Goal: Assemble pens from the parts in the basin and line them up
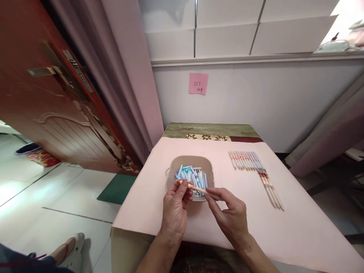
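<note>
Left hand (175, 204) and right hand (231, 212) are pinching a patterned pen (195, 188) near opposite ends, presumably steadying it, at lower center of frame.

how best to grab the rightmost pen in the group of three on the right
Pinch the rightmost pen mid-barrel, probably with the right hand, coming from above and the right. It lies flat and slanted, the middle pen close on its left, no pen on its right, its far end near the larger row.

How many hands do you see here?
2: the left hand and the right hand, both holding one printed pen near the bin. No others show.
</note>
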Demonstrator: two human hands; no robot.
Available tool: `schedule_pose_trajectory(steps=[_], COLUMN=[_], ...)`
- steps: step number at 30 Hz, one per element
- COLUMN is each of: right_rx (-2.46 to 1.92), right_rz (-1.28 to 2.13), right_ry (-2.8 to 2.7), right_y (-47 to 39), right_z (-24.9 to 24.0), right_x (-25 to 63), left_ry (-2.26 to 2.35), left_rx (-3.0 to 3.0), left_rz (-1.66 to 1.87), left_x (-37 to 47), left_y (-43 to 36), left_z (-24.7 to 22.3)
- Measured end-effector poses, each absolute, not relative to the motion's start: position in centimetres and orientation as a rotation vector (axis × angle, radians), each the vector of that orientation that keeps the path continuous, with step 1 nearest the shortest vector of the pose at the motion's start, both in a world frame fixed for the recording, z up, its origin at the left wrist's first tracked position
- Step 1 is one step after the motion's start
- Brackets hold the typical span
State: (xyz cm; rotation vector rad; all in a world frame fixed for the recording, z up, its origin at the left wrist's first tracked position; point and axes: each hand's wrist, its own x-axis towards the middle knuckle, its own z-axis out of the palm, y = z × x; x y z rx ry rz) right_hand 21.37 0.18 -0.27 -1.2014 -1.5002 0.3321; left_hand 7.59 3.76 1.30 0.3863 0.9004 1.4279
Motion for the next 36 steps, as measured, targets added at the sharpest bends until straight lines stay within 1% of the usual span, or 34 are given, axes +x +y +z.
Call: schedule_pose_trajectory(steps=[5,12,21,28,36], right_rx=[-1.177,-1.165,-1.389,-1.546,-1.565], right_rz=[0.346,0.281,0.448,0.351,0.449], right_ry=[-1.524,-1.549,-1.534,-1.631,-1.606], right_y=[0.3,0.5,0.2,0.5,0.0], right_z=[-0.6,-0.6,-0.8,-0.7,-0.3], right_x=[21.5,22.1,22.6,22.5,21.6], left_ry=[0.924,0.947,0.950,1.014,0.993], left_rx=[0.319,0.421,0.415,0.435,0.422], left_rz=[1.425,1.409,1.376,1.328,1.338], left_x=[8.1,9.0,9.8,9.8,9.2], left_y=[4.0,4.5,3.8,3.6,3.6], left_z=[1.3,1.3,1.2,0.8,0.6])
